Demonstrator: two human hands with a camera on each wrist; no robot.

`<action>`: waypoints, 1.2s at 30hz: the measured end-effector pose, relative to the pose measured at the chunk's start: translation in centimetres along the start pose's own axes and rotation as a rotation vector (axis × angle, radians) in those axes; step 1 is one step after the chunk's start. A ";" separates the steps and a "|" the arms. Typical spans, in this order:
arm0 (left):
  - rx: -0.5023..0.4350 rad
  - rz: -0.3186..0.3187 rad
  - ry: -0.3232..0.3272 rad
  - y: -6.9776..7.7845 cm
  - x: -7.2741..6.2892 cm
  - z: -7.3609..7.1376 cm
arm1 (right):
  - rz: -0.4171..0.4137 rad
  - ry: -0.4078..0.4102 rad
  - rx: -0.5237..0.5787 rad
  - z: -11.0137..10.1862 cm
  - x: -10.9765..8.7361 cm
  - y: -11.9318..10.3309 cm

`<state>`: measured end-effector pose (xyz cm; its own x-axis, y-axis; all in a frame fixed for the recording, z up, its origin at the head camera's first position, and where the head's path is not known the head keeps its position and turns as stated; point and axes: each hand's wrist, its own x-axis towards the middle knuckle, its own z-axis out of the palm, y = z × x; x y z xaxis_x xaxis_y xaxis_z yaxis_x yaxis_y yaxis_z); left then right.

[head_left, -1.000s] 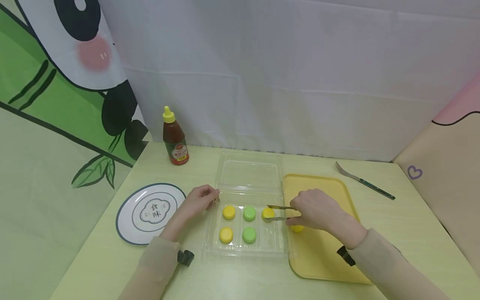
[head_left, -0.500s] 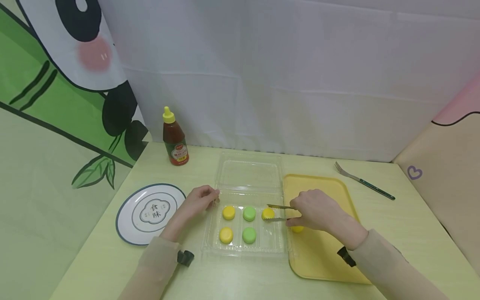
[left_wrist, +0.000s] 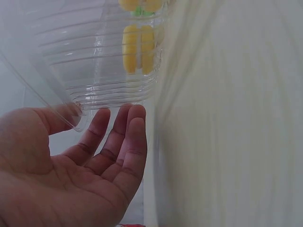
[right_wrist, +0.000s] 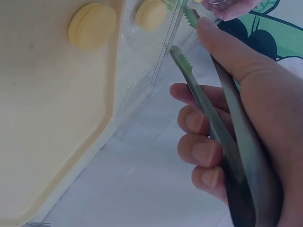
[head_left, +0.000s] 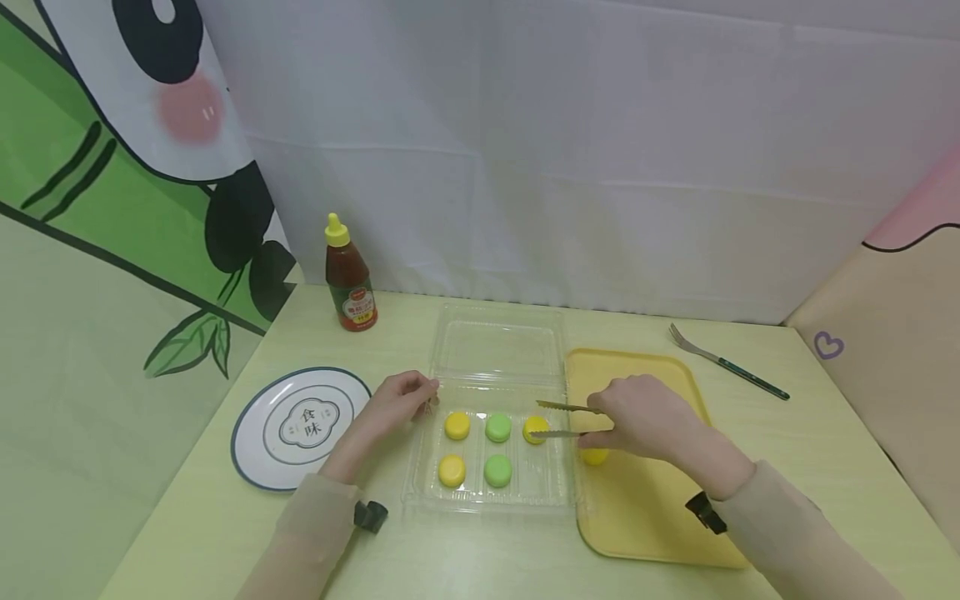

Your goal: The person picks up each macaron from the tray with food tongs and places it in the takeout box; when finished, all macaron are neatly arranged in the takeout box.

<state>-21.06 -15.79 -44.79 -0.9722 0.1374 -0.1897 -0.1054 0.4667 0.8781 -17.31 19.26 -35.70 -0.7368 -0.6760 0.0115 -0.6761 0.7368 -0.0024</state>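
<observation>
In the head view, a clear plastic clamshell box (head_left: 536, 483) lies with its lid folded back, holding yellow and green macarons (head_left: 498, 471). My left hand (head_left: 397, 400) pinches the box's left rim, thumb on one side and fingertips on the other in the left wrist view. Metal tongs (right_wrist: 227, 127) are gripped in my right hand (head_left: 648, 417), their serrated tips apart with nothing between them. The lower tip overlaps the back-right yellow macaron (head_left: 536, 423) in the head view. Another yellow macaron (right_wrist: 92, 27) sits on the yellow tray (head_left: 637, 517), partly hidden by my right hand in the head view.
A white plate (head_left: 262, 442) with a blue rim lies left, under my left forearm in the view. A sauce bottle (head_left: 350, 279) with a yellow cap stands at the back left. Behind the tray at the right lies a fork (head_left: 731, 362). A white cloth (head_left: 600, 167) hangs behind the table.
The tongs have spread wider, and my right hand has shifted slightly to the right. The back-right yellow macaron stays in its compartment. My left hand has not moved.
</observation>
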 end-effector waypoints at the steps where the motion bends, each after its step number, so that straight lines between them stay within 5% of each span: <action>1: 0.001 0.000 0.000 0.0 0.0 0.0 | -0.003 0.009 0.007 -0.1 -0.1 0.1; 36: 0.015 -0.018 -0.001 -0.1 0.1 0.0 | 0.059 0.076 0.034 -2.0 -3.7 2.4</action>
<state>-21.13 -15.80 -44.95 -0.9699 0.1296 -0.2060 -0.1199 0.4821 0.8679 -16.20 23.50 -33.76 -0.7734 -0.6280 0.0859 -0.6325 0.7736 -0.0393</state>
